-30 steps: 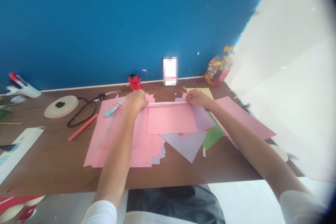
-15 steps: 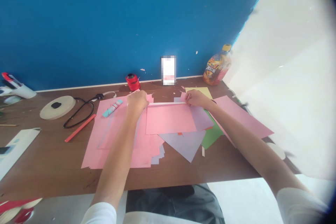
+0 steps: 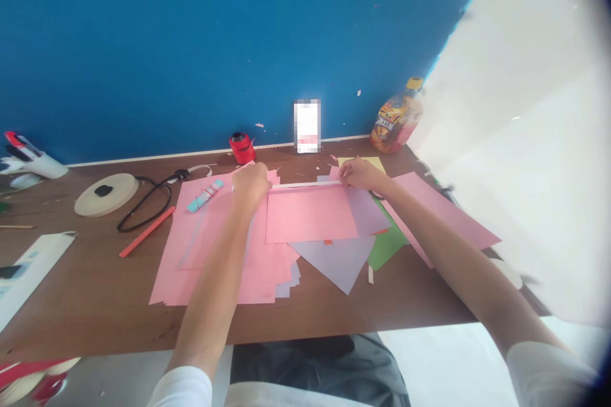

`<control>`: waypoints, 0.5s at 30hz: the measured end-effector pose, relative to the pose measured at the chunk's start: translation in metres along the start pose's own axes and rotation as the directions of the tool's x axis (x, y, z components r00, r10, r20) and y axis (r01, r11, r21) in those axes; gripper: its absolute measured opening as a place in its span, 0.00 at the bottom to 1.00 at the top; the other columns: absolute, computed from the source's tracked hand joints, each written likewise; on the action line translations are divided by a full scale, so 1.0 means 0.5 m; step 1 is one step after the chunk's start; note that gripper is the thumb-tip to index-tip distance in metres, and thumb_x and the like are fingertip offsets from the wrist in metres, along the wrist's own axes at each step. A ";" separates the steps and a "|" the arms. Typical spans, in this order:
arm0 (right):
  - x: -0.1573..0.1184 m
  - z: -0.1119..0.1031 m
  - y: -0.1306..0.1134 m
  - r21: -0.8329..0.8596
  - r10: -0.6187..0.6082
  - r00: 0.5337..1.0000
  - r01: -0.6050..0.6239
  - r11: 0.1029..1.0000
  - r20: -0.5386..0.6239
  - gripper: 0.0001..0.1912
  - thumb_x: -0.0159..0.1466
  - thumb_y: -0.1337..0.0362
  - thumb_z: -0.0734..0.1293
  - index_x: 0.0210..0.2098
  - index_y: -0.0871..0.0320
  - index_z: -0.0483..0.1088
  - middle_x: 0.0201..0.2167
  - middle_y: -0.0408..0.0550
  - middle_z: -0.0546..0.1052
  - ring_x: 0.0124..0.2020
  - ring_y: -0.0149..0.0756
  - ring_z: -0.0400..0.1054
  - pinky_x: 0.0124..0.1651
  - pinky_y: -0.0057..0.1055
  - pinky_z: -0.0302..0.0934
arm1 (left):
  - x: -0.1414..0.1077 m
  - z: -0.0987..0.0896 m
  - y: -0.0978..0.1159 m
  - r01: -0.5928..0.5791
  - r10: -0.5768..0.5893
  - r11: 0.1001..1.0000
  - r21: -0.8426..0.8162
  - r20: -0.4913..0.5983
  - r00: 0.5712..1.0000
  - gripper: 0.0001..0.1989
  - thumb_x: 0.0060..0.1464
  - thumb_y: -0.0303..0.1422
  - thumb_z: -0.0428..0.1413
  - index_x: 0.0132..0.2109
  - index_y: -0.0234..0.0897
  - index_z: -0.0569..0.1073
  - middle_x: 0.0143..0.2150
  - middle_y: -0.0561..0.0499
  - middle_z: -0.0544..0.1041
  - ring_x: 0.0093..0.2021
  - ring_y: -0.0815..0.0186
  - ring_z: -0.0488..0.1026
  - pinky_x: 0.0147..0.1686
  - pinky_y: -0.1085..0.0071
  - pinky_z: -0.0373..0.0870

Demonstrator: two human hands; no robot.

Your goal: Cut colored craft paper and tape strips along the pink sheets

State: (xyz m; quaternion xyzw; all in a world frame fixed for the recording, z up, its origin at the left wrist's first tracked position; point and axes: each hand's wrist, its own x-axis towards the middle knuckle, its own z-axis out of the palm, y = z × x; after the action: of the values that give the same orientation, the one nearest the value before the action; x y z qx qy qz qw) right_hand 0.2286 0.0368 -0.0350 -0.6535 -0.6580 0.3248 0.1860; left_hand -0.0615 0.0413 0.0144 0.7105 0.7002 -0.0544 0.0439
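**Two bare hands held a narrow white paper strip (image 3: 305, 185) along the top edge of a rectangular pink paper sheet (image 3: 310, 216).**
The left hand (image 3: 251, 186) curled over one end, its grip hidden; the right hand's (image 3: 363, 177) fingers pinched the other, above a brown wooden desk (image 3: 334, 311).

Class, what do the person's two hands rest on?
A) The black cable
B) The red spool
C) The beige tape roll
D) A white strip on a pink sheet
D: the left hand and right hand are at opposite ends of the white strip, along the top edge of the pink sheet.
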 end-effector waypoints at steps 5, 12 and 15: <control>-0.003 0.000 0.001 0.074 0.018 0.999 -0.020 0.997 0.032 0.10 0.50 0.77 0.64 0.29 0.58 0.71 0.26 0.48 0.79 0.29 0.37 0.75 0.33 0.28 0.66 | -0.003 -0.004 0.002 -0.008 0.008 1.000 -0.006 -0.005 1.000 0.12 0.53 0.33 0.56 0.45 0.38 0.76 0.45 0.38 0.79 0.49 0.49 0.76 0.44 0.60 0.71; 0.000 0.004 0.000 -0.063 0.039 0.997 -0.035 0.997 0.062 0.12 0.50 0.77 0.64 0.31 0.58 0.72 0.25 0.46 0.78 0.29 0.37 0.74 0.32 0.27 0.64 | 0.004 0.003 0.002 0.001 -0.002 1.000 0.018 0.027 1.000 0.12 0.54 0.35 0.57 0.45 0.38 0.76 0.48 0.37 0.78 0.48 0.50 0.77 0.42 0.62 0.71; -0.006 0.004 -0.010 -0.154 0.035 0.999 -0.029 0.988 0.037 0.12 0.50 0.77 0.65 0.32 0.58 0.73 0.29 0.48 0.80 0.32 0.37 0.74 0.32 0.27 0.62 | 0.006 0.006 0.002 0.006 -0.006 1.000 0.009 0.034 0.999 0.13 0.53 0.34 0.57 0.45 0.37 0.76 0.47 0.36 0.78 0.48 0.49 0.76 0.43 0.61 0.71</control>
State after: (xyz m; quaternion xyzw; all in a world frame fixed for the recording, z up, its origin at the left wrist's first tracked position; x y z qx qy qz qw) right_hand 0.2238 0.0339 -0.0328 -0.6699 -0.6739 0.2890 0.1168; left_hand -0.0603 0.0440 0.0108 0.7075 0.7013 -0.0699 0.0526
